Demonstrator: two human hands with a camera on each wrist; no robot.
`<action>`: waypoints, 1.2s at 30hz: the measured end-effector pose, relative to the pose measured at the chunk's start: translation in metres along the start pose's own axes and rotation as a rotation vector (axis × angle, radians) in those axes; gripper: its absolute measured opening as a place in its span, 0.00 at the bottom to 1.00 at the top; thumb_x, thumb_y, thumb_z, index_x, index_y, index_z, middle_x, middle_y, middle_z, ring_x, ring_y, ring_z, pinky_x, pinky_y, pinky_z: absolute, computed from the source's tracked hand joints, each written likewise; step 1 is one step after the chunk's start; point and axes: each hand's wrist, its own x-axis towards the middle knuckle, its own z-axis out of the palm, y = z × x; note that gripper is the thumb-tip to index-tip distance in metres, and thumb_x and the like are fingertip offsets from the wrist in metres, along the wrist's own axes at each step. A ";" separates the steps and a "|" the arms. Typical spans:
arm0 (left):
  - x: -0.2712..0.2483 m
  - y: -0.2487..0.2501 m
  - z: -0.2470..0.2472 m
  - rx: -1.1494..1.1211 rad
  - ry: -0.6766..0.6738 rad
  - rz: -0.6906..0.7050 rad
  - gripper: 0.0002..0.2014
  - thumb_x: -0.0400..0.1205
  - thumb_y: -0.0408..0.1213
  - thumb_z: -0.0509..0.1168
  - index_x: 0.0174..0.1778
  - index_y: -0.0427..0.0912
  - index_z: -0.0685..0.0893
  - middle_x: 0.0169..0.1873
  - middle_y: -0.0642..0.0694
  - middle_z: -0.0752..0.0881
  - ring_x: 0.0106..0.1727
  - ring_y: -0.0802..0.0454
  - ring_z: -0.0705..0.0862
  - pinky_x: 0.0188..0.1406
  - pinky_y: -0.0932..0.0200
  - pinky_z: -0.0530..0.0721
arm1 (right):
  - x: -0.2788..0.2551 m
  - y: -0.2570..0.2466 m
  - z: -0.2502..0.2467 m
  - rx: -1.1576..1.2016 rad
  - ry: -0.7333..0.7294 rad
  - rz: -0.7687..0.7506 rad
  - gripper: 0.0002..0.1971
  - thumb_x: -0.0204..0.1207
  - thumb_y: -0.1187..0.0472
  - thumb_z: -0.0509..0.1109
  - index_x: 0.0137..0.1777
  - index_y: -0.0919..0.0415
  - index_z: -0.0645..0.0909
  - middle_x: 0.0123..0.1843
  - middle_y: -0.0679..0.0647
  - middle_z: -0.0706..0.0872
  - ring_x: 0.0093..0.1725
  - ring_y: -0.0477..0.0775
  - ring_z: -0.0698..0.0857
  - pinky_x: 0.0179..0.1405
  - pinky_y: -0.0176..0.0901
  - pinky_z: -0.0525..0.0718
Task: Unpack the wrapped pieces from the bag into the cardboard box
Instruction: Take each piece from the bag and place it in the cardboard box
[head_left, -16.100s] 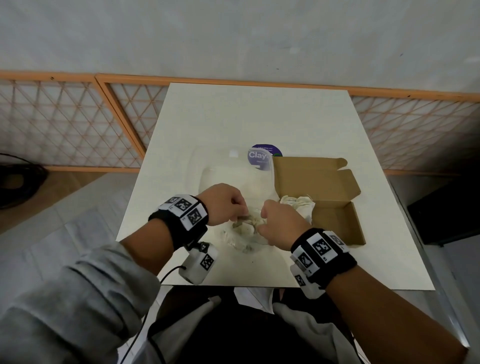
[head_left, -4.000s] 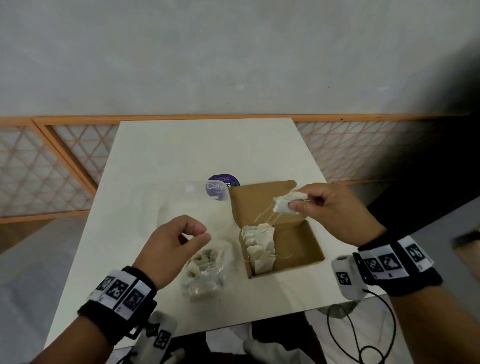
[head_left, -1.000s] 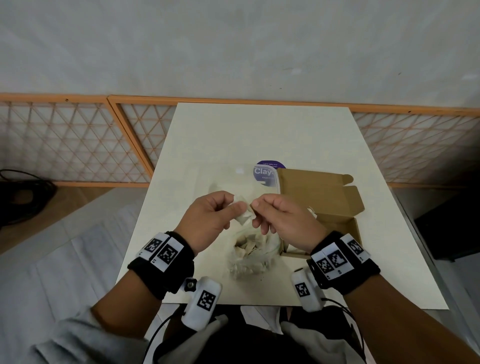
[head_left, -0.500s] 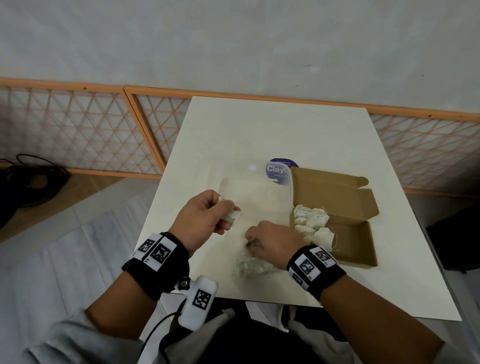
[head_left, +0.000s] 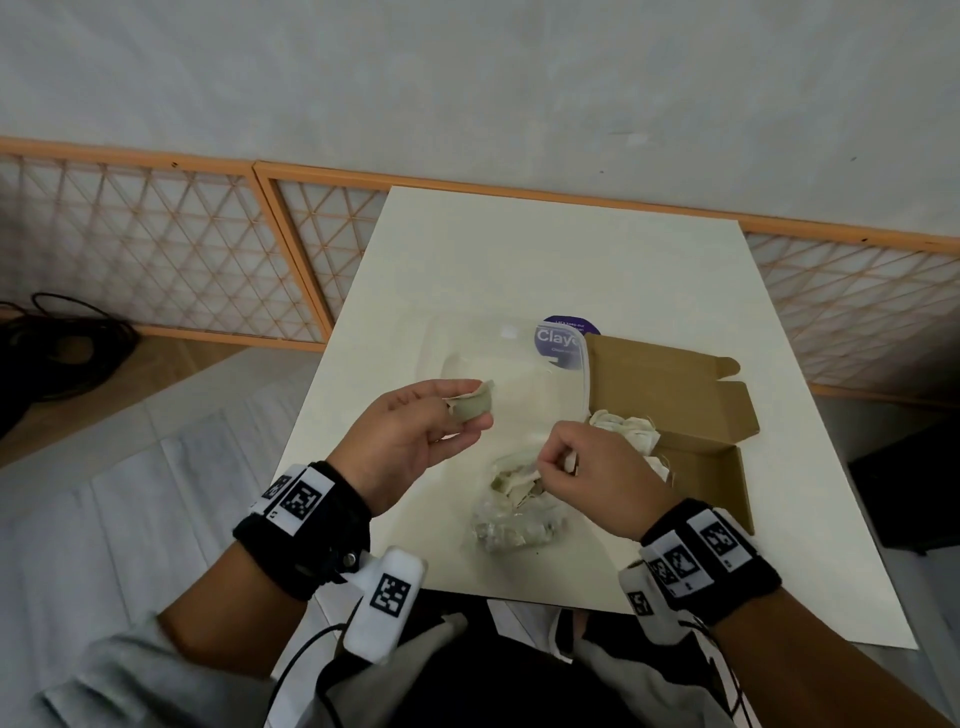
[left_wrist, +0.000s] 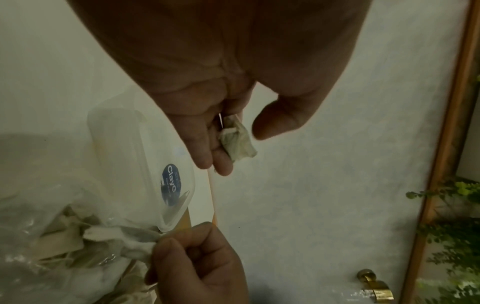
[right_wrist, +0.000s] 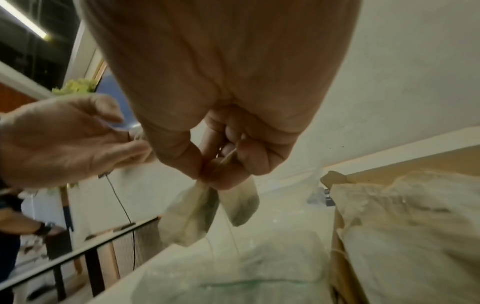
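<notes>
A clear plastic bag (head_left: 511, 512) with several pale wrapped pieces lies on the white table (head_left: 571, 270), near its front edge. My left hand (head_left: 415, 436) is raised left of the bag and pinches one wrapped piece (head_left: 470, 408) (left_wrist: 237, 142). My right hand (head_left: 587, 467) hovers over the bag mouth and pinches two wrapped pieces (right_wrist: 207, 209) that hang from its fingertips. The open cardboard box (head_left: 717, 462) stands right of the bag, with several wrapped pieces (head_left: 631, 431) stacked along its left side.
The bag's clear upper part with a purple round label (head_left: 563, 340) stretches toward the far side of the table. An orange lattice fence (head_left: 156, 244) runs behind the table. Black cables (head_left: 62, 343) lie on the floor at the left.
My right hand has risen out of the bag with two pieces pinched in it. My left hand still holds its piece, slightly higher and further right.
</notes>
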 end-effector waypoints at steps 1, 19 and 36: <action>0.000 0.000 0.000 0.025 -0.007 0.017 0.20 0.74 0.26 0.68 0.63 0.32 0.88 0.58 0.31 0.91 0.61 0.39 0.92 0.67 0.49 0.88 | -0.002 -0.002 -0.003 0.037 0.006 -0.004 0.05 0.79 0.62 0.75 0.42 0.53 0.85 0.41 0.45 0.89 0.40 0.42 0.85 0.38 0.30 0.79; -0.011 0.010 0.006 0.675 0.046 0.270 0.07 0.86 0.36 0.71 0.45 0.38 0.92 0.37 0.50 0.92 0.30 0.65 0.85 0.33 0.77 0.77 | -0.004 -0.005 -0.030 0.761 0.014 0.203 0.14 0.81 0.67 0.64 0.61 0.57 0.86 0.41 0.57 0.87 0.37 0.52 0.82 0.34 0.46 0.78; -0.017 0.004 0.052 0.530 -0.396 0.266 0.07 0.81 0.33 0.69 0.46 0.32 0.89 0.65 0.47 0.90 0.64 0.50 0.88 0.62 0.56 0.83 | -0.016 -0.064 -0.077 1.031 -0.094 -0.059 0.18 0.68 0.71 0.58 0.50 0.56 0.85 0.33 0.48 0.74 0.31 0.46 0.67 0.29 0.40 0.63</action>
